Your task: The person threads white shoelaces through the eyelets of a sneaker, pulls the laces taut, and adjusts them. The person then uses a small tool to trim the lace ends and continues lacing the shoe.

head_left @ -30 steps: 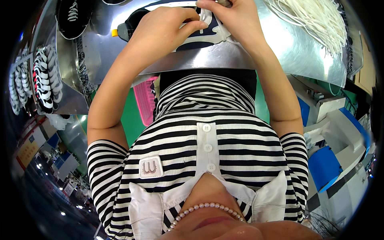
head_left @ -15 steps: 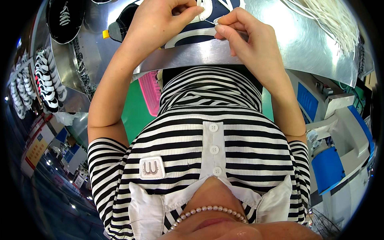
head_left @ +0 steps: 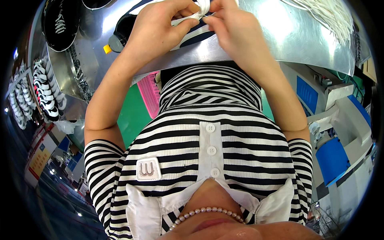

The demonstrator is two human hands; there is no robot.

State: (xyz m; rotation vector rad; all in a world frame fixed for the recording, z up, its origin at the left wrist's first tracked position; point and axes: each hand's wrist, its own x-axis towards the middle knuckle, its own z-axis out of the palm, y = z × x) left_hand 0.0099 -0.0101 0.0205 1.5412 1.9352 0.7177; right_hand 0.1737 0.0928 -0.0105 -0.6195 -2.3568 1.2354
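A dark navy shoe upper with white trim (head_left: 196,37) lies at the metal table's near edge, largely covered by my hands. My left hand (head_left: 160,28) is closed on the white-edged opening of the upper, thumb and fingers pinching it. Close beside it, my right hand (head_left: 236,30) has thumb and forefinger together at a white shoelace (head_left: 204,17); motion blurs this hand a little. The fingertips of both hands nearly meet. Where the lace runs through the upper is hidden behind the fingers.
A bundle of white laces (head_left: 330,20) lies at the table's (head_left: 280,48) far right. Black shoes (head_left: 60,26) sit far left, near a black-and-grey piece with a yellow tab (head_left: 116,43). A pink basket (head_left: 149,96) stands below; a grey-blue machine (head_left: 308,94) is at right.
My right hand has moved left and up, close against my left hand. The upper's white edge is now bent up between the hands. My view has shifted slightly.
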